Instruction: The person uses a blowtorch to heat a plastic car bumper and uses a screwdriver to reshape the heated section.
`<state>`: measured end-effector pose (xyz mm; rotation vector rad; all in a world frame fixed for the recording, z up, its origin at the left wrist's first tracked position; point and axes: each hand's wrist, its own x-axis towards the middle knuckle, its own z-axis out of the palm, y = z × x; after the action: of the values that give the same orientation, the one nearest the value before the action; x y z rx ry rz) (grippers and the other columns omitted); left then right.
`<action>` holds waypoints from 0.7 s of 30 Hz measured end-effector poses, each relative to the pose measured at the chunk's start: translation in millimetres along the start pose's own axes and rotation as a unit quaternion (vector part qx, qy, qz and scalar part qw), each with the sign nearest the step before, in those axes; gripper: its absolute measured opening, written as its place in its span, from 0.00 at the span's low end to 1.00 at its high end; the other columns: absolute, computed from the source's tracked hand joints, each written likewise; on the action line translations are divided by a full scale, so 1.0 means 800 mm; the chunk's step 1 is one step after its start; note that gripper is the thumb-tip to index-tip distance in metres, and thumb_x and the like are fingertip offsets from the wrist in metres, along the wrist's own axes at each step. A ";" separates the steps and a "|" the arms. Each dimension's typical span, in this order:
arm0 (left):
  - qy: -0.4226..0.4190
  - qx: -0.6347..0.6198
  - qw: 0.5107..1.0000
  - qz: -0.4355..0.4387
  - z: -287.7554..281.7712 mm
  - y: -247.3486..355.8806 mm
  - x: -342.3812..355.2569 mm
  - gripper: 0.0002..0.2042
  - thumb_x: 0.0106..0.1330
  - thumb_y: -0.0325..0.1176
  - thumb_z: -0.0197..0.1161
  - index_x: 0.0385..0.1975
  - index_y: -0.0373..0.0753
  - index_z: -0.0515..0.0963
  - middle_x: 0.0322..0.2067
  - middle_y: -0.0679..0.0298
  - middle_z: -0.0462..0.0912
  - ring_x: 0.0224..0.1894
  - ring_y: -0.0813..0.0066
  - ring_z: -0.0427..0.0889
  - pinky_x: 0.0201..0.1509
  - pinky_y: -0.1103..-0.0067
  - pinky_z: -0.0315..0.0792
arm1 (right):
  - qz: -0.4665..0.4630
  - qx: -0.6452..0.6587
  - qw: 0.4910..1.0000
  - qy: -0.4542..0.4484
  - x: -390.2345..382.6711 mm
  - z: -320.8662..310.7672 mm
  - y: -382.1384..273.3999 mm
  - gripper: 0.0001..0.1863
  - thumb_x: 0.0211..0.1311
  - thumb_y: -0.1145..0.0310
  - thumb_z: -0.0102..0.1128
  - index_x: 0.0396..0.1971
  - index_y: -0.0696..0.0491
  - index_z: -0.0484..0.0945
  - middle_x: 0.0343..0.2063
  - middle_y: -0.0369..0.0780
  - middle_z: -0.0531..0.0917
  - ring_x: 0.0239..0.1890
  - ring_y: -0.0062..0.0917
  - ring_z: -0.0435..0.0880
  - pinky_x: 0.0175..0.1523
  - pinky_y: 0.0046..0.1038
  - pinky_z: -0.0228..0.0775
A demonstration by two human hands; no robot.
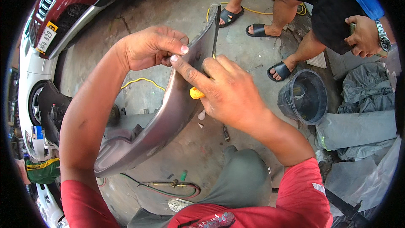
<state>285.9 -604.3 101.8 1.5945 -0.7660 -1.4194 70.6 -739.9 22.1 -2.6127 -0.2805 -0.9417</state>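
Observation:
A long, curved grey car body panel (164, 116) slants up from the lower left between my arms. My left hand (154, 50) is closed, its thumb and fingers pinching the panel's upper edge. My right hand (230, 86) curls around a yellow-handled tool (196, 93), while its index finger reaches onto the panel edge close to the left thumb. The tool's working end is hidden or cannot be told apart from the dark strip (217, 29) at the panel's far end.
A torch (173, 184) with hoses and pliers (226, 133) lie on the concrete floor. To the right stand a black bucket (303, 97) and grey covers (358, 131). People in sandals (263, 30) stand ahead. A red and white car (76, 12) is at left, and a gloved arm (42, 171) shows there.

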 end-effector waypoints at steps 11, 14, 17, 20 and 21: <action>0.026 0.014 1.000 -0.010 -0.004 0.001 -0.002 0.13 0.63 0.39 0.72 0.26 0.44 0.74 0.26 0.74 0.77 0.28 0.85 0.76 0.35 0.84 0.71 | 0.029 0.028 0.999 -0.012 -0.019 0.028 -0.013 0.52 0.50 0.72 0.72 0.79 0.38 0.61 0.34 0.39 0.72 0.37 0.35 0.77 0.43 0.37 0.77; 0.033 0.014 0.999 -0.008 -0.006 0.002 -0.004 0.13 0.64 0.39 0.72 0.26 0.44 0.74 0.27 0.74 0.78 0.29 0.85 0.77 0.36 0.84 0.72 | 0.033 0.062 0.997 -0.021 -0.027 0.026 -0.016 0.53 0.50 0.72 0.72 0.79 0.39 0.60 0.34 0.40 0.72 0.37 0.37 0.77 0.44 0.39 0.77; 0.029 0.013 0.999 -0.012 -0.008 0.001 -0.004 0.12 0.64 0.39 0.72 0.27 0.43 0.75 0.27 0.74 0.79 0.29 0.85 0.78 0.37 0.84 0.74 | 0.039 0.092 0.995 -0.011 -0.028 0.023 -0.016 0.52 0.50 0.74 0.71 0.79 0.42 0.61 0.35 0.40 0.73 0.38 0.38 0.77 0.44 0.40 0.77; 0.019 0.010 1.000 -0.013 -0.008 0.001 -0.002 0.12 0.64 0.39 0.72 0.27 0.43 0.75 0.27 0.74 0.79 0.30 0.84 0.79 0.38 0.84 0.76 | 0.042 0.106 0.993 0.006 -0.025 0.021 -0.015 0.52 0.49 0.76 0.70 0.78 0.43 0.62 0.35 0.41 0.73 0.38 0.39 0.77 0.44 0.40 0.77; 0.019 0.008 1.000 -0.013 -0.007 0.001 -0.003 0.12 0.64 0.39 0.72 0.27 0.43 0.75 0.27 0.74 0.79 0.30 0.84 0.79 0.38 0.84 0.76 | 0.046 0.108 0.993 0.007 -0.024 0.020 -0.015 0.52 0.48 0.76 0.70 0.78 0.43 0.62 0.35 0.41 0.73 0.38 0.39 0.77 0.44 0.40 0.77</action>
<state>291.3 -601.8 103.5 1.6445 -0.7383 -1.4009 61.4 -723.7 1.1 -2.3993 -0.2421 -0.8474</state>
